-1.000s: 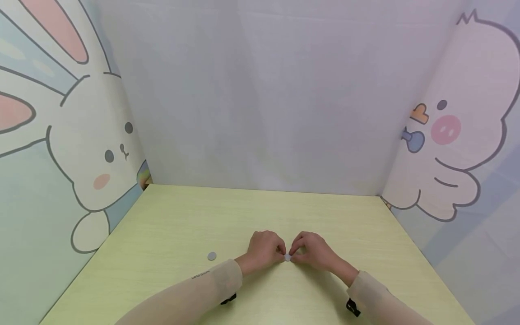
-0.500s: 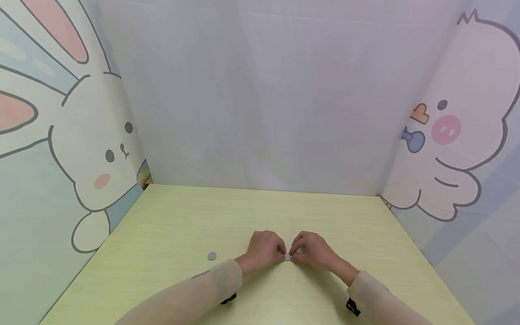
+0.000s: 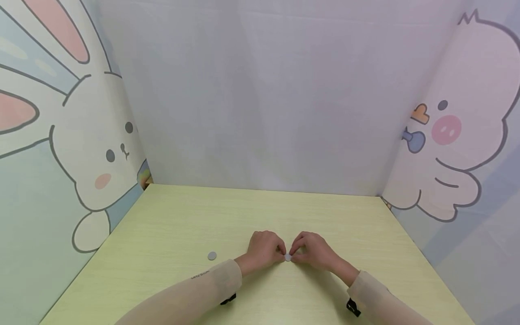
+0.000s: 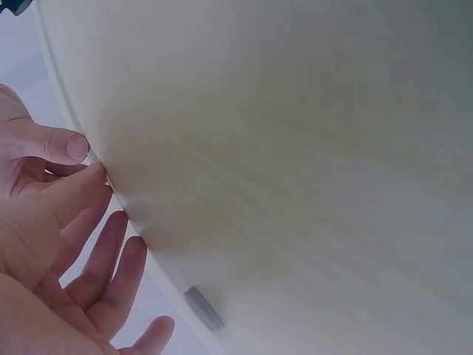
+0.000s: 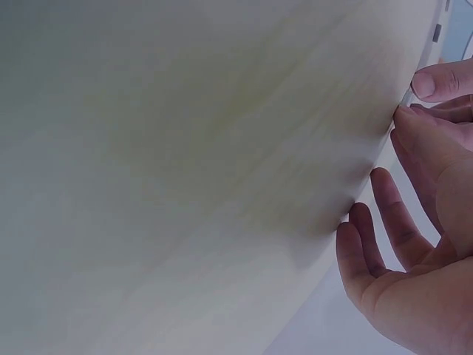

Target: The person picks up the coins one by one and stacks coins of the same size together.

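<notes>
Between my two hands a small grey, coin-like disc (image 3: 287,257) lies at the tabletop, its sides covered by fingertips. My left hand (image 3: 265,248) pinches its left edge with thumb and forefinger. From the opposite side my right hand (image 3: 313,251) pinches the right edge the same way. Both wrist views show the thumbs close together, with only a sliver of the disc (image 4: 92,157) visible; the other fingers touch the table. A second grey disc (image 3: 212,256) lies flat to the left of my left hand, apart from it, and this loose disc (image 4: 203,308) also appears in the left wrist view.
The pale yellow wooden table (image 3: 195,212) reaches back to a plain whitish curtain (image 3: 260,99). Side panels carry a cartoon rabbit (image 3: 85,149) on the left and a cartoon chick (image 3: 463,126) on the right. Black straps hang under both sleeves.
</notes>
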`<state>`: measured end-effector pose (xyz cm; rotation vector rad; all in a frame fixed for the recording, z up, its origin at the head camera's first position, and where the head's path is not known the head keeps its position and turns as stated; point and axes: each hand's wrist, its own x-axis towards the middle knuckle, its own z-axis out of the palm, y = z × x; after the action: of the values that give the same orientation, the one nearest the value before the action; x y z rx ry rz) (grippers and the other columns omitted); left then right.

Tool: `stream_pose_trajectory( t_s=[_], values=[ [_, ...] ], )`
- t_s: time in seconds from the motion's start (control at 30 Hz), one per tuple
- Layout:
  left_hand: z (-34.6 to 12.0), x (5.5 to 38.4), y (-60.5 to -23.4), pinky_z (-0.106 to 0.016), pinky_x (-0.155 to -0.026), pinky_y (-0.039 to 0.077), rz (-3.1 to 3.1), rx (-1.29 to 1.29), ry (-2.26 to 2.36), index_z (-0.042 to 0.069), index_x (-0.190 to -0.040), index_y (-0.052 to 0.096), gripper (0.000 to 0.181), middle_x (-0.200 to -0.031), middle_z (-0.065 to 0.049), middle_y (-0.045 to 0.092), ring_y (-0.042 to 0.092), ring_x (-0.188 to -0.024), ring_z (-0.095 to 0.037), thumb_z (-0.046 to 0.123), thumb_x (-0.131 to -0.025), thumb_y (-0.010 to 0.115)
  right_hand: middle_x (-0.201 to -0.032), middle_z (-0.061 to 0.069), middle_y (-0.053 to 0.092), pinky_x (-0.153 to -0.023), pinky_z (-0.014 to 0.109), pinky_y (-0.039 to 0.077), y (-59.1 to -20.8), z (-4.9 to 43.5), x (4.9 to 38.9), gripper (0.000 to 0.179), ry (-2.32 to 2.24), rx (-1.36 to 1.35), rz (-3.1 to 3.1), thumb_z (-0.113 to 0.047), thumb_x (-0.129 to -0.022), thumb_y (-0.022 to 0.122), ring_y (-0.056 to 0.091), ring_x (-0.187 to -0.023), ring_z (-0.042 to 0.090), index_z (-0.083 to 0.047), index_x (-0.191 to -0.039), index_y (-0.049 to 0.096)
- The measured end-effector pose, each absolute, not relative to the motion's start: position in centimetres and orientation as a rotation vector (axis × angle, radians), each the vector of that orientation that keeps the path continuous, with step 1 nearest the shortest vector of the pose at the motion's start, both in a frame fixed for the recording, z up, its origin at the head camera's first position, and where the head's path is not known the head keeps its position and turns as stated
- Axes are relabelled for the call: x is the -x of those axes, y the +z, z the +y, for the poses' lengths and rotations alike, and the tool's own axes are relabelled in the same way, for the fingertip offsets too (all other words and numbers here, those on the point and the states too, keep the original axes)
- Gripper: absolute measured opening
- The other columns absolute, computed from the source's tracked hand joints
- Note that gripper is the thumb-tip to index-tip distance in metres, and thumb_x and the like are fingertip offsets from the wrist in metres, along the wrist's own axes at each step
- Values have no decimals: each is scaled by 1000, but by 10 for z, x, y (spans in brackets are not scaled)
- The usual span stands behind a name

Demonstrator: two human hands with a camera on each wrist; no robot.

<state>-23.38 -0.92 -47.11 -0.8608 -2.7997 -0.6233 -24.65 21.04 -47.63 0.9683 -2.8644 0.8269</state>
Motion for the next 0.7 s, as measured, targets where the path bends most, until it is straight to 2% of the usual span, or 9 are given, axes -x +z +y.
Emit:
stream_pose_trajectory(
  t_s=[0.33, 0.43, 0.6, 0.7],
  values=[
    [-14, 235, -472, -27, -73, 45, -2777, 917, -641, 23, -86, 85, 6, -85, 14, 78, 65, -78, -2, 24, -84, 91, -96, -11, 70, -84, 33, 54, -477, 211, 245, 9, 832, -967, -2851, -15, -86, 90, 66, -93, 12, -22, -86, 84],
    [-18, 237, -468, -26, -77, 49, -2809, 963, -646, 21, -94, 85, 7, -90, 13, 79, 67, -83, -3, 21, -87, 88, -98, -11, 71, -84, 33, 54, -476, 213, 245, 9, 841, -981, -2849, -16, -86, 90, 66, -94, 15, -21, -91, 84],
    [-27, 241, -463, -30, -92, 52, -2894, 1006, -726, 18, -113, 82, 19, -99, 12, 79, 71, -93, -5, 21, -94, 81, -103, -7, 74, -84, 36, 56, -473, 217, 244, 16, 861, -1029, -2854, -17, -88, 89, 69, -97, 18, -16, -102, 84],
    [-34, 242, -461, -32, -95, 53, -2947, 1004, -777, 18, -123, 78, 27, -103, 10, 80, 72, -99, -9, 24, -97, 79, -105, -5, 76, -85, 38, 57, -469, 220, 243, 20, 837, -1052, -2864, -19, -88, 89, 70, -99, 20, -14, -107, 83]
  ],
)
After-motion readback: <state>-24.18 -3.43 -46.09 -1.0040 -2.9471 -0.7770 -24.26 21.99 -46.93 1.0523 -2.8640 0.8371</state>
